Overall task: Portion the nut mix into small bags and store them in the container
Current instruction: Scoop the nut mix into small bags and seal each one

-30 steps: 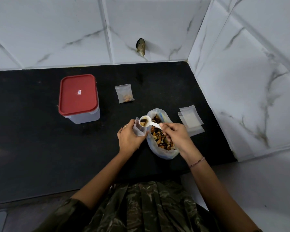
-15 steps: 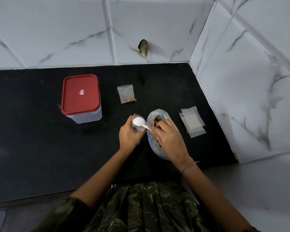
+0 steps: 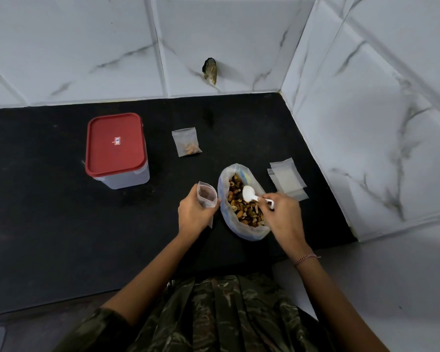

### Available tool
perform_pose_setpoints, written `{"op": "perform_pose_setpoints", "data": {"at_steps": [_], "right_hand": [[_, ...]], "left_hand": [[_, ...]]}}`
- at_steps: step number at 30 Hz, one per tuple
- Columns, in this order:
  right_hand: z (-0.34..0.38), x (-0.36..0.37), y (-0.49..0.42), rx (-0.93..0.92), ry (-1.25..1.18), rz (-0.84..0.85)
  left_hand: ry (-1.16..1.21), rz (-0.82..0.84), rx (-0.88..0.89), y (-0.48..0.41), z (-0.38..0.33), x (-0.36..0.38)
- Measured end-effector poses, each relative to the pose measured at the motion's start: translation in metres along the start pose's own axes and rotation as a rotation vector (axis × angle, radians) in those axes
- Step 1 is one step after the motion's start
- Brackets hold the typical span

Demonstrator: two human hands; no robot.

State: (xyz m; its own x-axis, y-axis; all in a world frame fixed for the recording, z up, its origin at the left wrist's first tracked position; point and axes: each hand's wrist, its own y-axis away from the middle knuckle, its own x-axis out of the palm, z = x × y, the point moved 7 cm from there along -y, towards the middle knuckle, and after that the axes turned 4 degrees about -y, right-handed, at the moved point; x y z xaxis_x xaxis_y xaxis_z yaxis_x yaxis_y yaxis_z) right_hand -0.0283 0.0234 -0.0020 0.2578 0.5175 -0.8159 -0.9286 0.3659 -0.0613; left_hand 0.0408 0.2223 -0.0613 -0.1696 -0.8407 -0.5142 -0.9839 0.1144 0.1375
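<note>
A large clear bag of nut mix (image 3: 241, 207) lies open on the black counter (image 3: 61, 224). My right hand (image 3: 281, 212) grips a white plastic spoon (image 3: 249, 193), its bowl turned over above the nuts. To the left, my left hand (image 3: 192, 214) holds a small clear zip bag (image 3: 207, 197) upright with its mouth open and some nuts inside. Another small bag with nuts (image 3: 187, 142) lies flat farther back. The container (image 3: 117, 151), clear with a red lid on, stands at the back left.
A stack of empty small bags (image 3: 287, 177) lies right of the nut bag. White marble-look tiled walls close the back and right side, with a dark stub (image 3: 210, 69) on the back wall. The counter's front edge runs near my camouflage clothing.
The spoon tipped its nuts into the small bag, then my right hand drew it back right over the big bag. My left hand kept holding the small bag.
</note>
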Motion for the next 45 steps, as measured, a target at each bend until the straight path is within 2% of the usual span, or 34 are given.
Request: {"op": "perform_pose_setpoints", "data": {"at_steps": [5, 9, 19, 25, 32, 39, 45], "right_hand": [[-0.010, 0.001, 0.006, -0.071, 0.251, 0.005], [-0.009, 0.011, 0.001, -0.102, 0.355, 0.046], [-0.014, 0.018, -0.005, -0.083, 0.298, 0.171], [-0.013, 0.023, -0.011, -0.048, 0.287, 0.166], [-0.026, 0.024, -0.019, 0.201, -0.003, 0.270], [-0.042, 0.044, -0.019, 0.435, -0.321, 0.247], [-0.046, 0.053, -0.016, 0.532, -0.427, 0.258]], "left_hand": [[-0.027, 0.014, 0.020, 0.009, 0.005, 0.003], [-0.049, 0.053, 0.027, 0.013, 0.006, 0.010], [0.006, 0.093, 0.028, 0.017, 0.007, 0.024], [0.030, 0.083, 0.033, 0.018, 0.008, 0.026], [0.054, 0.131, 0.030, 0.014, 0.012, 0.031], [0.056, 0.132, 0.055, 0.015, 0.011, 0.030], [0.026, 0.141, 0.089, 0.015, 0.006, 0.027]]}}
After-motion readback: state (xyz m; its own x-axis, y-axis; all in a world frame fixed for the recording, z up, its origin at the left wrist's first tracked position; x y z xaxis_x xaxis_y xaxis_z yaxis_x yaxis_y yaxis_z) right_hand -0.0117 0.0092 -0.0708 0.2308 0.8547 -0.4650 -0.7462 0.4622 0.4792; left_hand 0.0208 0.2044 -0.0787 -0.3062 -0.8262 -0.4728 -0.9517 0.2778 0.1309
